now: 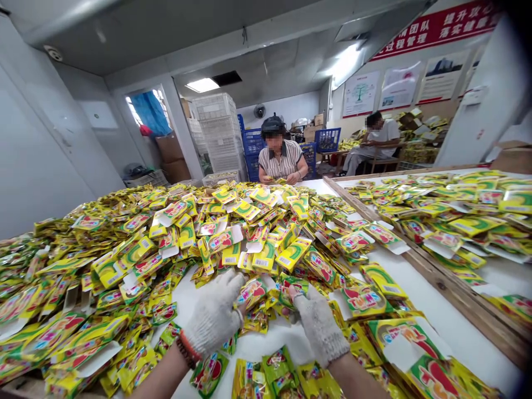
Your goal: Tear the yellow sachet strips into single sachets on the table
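Note:
Both my hands wear white knit gloves and reach into a big heap of yellow-green packets (174,238) on a white table (436,316). My left hand (214,313) is closed with its fingers curled on a packet (254,291) at the heap's near edge. My right hand (318,324) is pinched on a green packet (296,285) just ahead of it. More packets (274,374) lie between my forearms.
A person in a striped shirt (280,158) sits across the table handling packets. Another seated person (376,138) is at the back right. A wooden rail (440,277) divides off a second table with packets (465,216). Stacked crates (218,133) stand behind.

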### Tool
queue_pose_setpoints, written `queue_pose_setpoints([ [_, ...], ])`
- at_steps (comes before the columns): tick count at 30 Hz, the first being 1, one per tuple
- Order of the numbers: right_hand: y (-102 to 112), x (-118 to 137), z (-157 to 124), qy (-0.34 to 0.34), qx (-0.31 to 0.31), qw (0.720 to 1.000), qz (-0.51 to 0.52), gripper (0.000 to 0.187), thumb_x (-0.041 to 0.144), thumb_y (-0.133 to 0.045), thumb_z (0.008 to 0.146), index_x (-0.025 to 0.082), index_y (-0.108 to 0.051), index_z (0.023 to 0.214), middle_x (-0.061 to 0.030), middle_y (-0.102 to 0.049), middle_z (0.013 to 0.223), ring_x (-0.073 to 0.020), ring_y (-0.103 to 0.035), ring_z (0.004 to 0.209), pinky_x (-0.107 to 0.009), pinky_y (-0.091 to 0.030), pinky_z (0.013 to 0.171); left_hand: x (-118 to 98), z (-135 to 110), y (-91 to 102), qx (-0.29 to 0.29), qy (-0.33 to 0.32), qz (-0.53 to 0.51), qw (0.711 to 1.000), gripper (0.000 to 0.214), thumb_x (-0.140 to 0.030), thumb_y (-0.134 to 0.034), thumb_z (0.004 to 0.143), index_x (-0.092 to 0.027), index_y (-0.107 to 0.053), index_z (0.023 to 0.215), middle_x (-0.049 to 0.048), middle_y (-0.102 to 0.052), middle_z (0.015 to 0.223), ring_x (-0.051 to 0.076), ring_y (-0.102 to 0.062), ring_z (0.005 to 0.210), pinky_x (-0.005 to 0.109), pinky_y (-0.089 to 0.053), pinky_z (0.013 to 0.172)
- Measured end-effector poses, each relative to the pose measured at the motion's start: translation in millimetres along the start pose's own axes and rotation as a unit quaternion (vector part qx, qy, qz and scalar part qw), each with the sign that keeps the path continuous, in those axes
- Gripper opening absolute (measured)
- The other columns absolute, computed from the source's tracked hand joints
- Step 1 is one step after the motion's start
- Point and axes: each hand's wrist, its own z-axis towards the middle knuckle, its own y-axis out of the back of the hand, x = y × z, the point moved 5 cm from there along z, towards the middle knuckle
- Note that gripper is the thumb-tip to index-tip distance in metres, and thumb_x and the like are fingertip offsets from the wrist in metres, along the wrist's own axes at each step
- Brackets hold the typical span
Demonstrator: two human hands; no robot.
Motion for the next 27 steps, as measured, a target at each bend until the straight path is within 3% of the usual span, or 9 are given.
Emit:
queue_pose_setpoints([
  [2, 2.0, -0.8, 0.9, 0.004, -0.004, 1.0, -0.001, 0.021, 0.046, -0.053, 0.081, 0.025, -0.052, 0.082, -0.0036, -0.067, 0.072, -0.0203, -0.064, 0.059, -0.03, -0.046, 0.053, -9.3, 2.1, -10.7, 0.068, -0.041, 0.071, 0.994, 0.052, -0.039, -0.073, 0.068, -0.026, -0.061, 0.116, 0.0082, -0.06, 0.119, 0.03, -0.055, 0.111, 0.037, -0.04, 0.095],
  [4, 3.6, -1.8, 0.8, 0.008, -0.006, 1.0, -0.003, 0.023, 0.048, -0.056, 0.079, 0.025, -0.052, 0.078, -0.0034, -0.067, 0.07, -0.0208, -0.064, 0.057, -0.031, -0.045, 0.051, -8.8, 7.8, -24.9, 0.116, -0.014, 0.097, 0.988, 0.062, -0.043, -0.076, 0.062, -0.023, -0.059, 0.118, 0.01, -0.06, 0.118, 0.032, -0.055, 0.11, 0.039, -0.042, 0.094],
  [9, 11.5, 0.0, -3.8, 0.034, -0.033, 0.999, -0.023, 0.031, 0.056, -0.051, 0.083, 0.025, -0.052, 0.082, -0.0023, -0.064, 0.065, -0.0213, -0.063, 0.057, -0.032, -0.047, 0.053, -5.4, 8.1, -45.0, 0.096, 0.054, 0.091, 0.99, 0.057, -0.034, -0.069, 0.069, -0.014, -0.056, 0.121, 0.0156, -0.058, 0.122, 0.032, -0.056, 0.113, 0.04, -0.044, 0.094],
  [15, 5.1, 6.9, -17.4, 0.075, -0.019, 0.986, -0.146, 0.036, 0.048, -0.041, 0.088, 0.02, -0.056, 0.104, -0.0051, -0.067, 0.066, -0.0224, -0.062, 0.057, -0.034, -0.05, 0.057, -12.5, -34.3, -37.6, 0.075, 0.059, 0.034, 0.995, 0.063, -0.024, -0.067, 0.067, -0.018, -0.052, 0.128, 0.0148, -0.051, 0.137, 0.029, -0.049, 0.127, 0.037, -0.041, 0.105],
  [18, 1.9, 7.4, -27.0, 0.082, -0.006, 0.969, -0.231, 0.034, 0.038, -0.052, 0.082, 0.016, -0.062, 0.106, -0.0123, -0.072, 0.083, -0.0271, -0.067, 0.078, -0.04, -0.052, 0.079, -13.2, -51.9, -38.1, 0.07, 0.062, 0.026, 0.995, 0.069, -0.02, -0.067, 0.065, -0.019, -0.051, 0.132, 0.0153, -0.05, 0.141, 0.032, -0.047, 0.13, 0.042, -0.038, 0.11],
  [21, 0.3, 7.7, -36.4, 0.101, 0.013, 0.952, -0.287, 0.03, 0.032, -0.06, 0.077, 0.017, -0.068, 0.102, -0.0151, -0.072, 0.105, -0.0299, -0.064, 0.103, -0.041, -0.044, 0.097, -15.6, -61.9, -47.7, 0.091, 0.031, 0.03, 0.995, 0.075, -0.011, -0.063, 0.059, -0.025, -0.054, 0.132, 0.0111, -0.052, 0.141, 0.032, -0.046, 0.131, 0.043, -0.037, 0.111],
  [25, 1.3, 8.2, -46.1, 0.127, 0.023, 0.923, -0.364, 0.033, 0.03, -0.055, 0.082, 0.013, -0.068, 0.107, -0.0164, -0.071, 0.109, -0.0287, -0.063, 0.104, -0.039, -0.045, 0.096, -16.3, -68.6, -63.6, 0.107, 0.023, 0.025, 0.994, 0.081, -0.012, -0.063, 0.06, -0.024, -0.05, 0.139, 0.0109, -0.047, 0.147, 0.031, -0.04, 0.137, 0.041, -0.033, 0.116],
  [27, 5.7, 7.9, -49.4, 0.119, 0.02, 0.924, -0.364, 0.029, 0.031, -0.052, 0.085, 0.015, -0.067, 0.104, -0.0129, -0.072, 0.1, -0.0253, -0.065, 0.093, -0.035, -0.048, 0.085, -16.2, -69.8, -67.6, 0.099, 0.034, 0.013, 0.994, 0.078, -0.016, -0.064, 0.063, -0.022, -0.051, 0.139, 0.0118, -0.046, 0.148, 0.031, -0.039, 0.139, 0.04, -0.033, 0.116],
])
